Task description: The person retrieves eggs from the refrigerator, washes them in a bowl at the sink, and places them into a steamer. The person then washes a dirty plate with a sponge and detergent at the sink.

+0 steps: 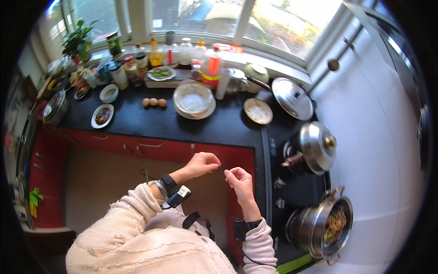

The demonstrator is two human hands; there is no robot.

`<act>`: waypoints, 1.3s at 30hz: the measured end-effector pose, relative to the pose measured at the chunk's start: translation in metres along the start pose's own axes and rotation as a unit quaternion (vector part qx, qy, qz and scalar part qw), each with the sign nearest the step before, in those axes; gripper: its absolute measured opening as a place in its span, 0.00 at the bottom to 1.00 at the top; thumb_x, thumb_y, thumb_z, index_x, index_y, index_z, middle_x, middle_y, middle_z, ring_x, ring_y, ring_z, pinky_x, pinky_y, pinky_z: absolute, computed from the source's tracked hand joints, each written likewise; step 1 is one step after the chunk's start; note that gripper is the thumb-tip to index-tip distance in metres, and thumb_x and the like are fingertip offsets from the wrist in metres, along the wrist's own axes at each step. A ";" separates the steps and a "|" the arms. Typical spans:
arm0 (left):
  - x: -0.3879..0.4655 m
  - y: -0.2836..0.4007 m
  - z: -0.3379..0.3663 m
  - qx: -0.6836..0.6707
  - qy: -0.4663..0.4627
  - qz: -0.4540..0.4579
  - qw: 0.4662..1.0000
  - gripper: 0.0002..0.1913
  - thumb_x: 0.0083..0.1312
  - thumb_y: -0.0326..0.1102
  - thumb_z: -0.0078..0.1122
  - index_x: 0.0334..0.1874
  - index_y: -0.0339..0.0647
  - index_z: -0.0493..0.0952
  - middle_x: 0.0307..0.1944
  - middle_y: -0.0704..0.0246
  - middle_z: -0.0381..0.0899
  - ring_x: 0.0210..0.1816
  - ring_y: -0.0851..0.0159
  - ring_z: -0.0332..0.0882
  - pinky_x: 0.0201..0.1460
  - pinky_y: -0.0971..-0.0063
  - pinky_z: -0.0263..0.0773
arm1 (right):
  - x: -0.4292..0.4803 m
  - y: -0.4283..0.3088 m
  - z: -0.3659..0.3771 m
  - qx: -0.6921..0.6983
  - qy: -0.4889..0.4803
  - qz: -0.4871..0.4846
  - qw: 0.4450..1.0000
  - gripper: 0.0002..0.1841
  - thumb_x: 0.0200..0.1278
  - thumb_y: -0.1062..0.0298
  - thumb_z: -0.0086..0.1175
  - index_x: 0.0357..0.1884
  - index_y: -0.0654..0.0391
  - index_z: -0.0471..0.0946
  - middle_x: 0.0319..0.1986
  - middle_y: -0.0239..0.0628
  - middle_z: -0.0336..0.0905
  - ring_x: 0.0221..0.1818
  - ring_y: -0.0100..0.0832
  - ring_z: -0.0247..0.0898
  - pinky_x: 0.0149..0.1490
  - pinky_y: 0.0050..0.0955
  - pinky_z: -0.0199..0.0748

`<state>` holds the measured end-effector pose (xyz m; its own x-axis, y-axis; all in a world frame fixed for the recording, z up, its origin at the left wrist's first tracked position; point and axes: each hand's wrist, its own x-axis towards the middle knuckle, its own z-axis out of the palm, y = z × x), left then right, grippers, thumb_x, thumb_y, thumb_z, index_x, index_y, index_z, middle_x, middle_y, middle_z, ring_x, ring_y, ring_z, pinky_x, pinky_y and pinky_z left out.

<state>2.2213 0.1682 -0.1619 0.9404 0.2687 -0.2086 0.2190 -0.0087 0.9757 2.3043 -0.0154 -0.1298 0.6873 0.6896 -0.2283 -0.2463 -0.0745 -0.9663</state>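
Note:
My left hand is in the air before the counter's front edge, its thumb and fingertips pinched together. Close to its right, my right hand curls its fingers against the thumb. I see nothing held in either hand, and a small gap parts them. Both wrists wear black straps with small devices. Beyond the hands, on the black countertop, a bowl with something white in it rests on a plate. Three brown eggs lie in a row to its left. A shallow dish sits to its right.
On the right, a lidded steel pot and an uncovered steel pot with food stand on the stove. A pan with a steel lid is at the back right. Several bottles line the windowsill. Red cabinets run below the counter.

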 end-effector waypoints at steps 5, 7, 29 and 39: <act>-0.014 -0.044 -0.125 -0.024 0.167 -0.012 0.986 0.11 0.65 0.28 0.61 0.49 0.37 0.79 0.45 0.68 0.83 0.45 0.72 0.80 0.41 0.77 0.80 | 0.084 0.019 0.093 -0.069 -0.089 0.026 0.993 0.09 0.62 0.63 0.65 0.30 0.56 0.79 0.24 0.24 0.79 0.27 0.15 0.71 0.33 0.16 0.67; -0.011 -0.061 -0.177 0.008 0.245 0.012 0.969 0.14 0.60 0.29 0.66 0.48 0.37 0.79 0.43 0.66 0.85 0.41 0.70 0.83 0.39 0.74 0.80 | 0.120 0.027 0.135 -0.126 -0.097 0.014 0.987 0.08 0.62 0.63 0.65 0.32 0.56 0.81 0.24 0.24 0.79 0.27 0.16 0.72 0.33 0.18 0.69; 0.078 -0.121 -0.389 0.295 0.318 -0.025 0.901 0.25 0.50 0.27 0.72 0.52 0.48 0.77 0.49 0.62 0.75 0.54 0.50 0.73 0.55 0.59 0.74 | 0.369 0.101 0.335 -0.668 -0.118 -0.342 0.650 0.29 0.50 0.64 0.66 0.59 0.42 0.73 0.42 0.28 0.75 0.44 0.33 0.73 0.37 0.34 0.76; 0.035 -0.078 -0.367 -0.292 0.196 -0.007 0.936 0.24 0.63 0.25 0.65 0.61 0.36 0.71 0.50 0.63 0.79 0.51 0.69 0.80 0.49 0.74 0.81 | 0.308 0.058 0.320 -0.215 -0.063 -0.113 0.968 0.27 0.58 0.68 0.65 0.61 0.55 0.73 0.47 0.48 0.80 0.46 0.45 0.80 0.50 0.34 0.77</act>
<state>2.1419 0.5316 -0.2203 0.7462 0.5979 -0.2926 -0.0565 0.4948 0.8672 2.2832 0.4237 -0.2179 0.5946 0.8039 -0.0147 0.2275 -0.1858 -0.9559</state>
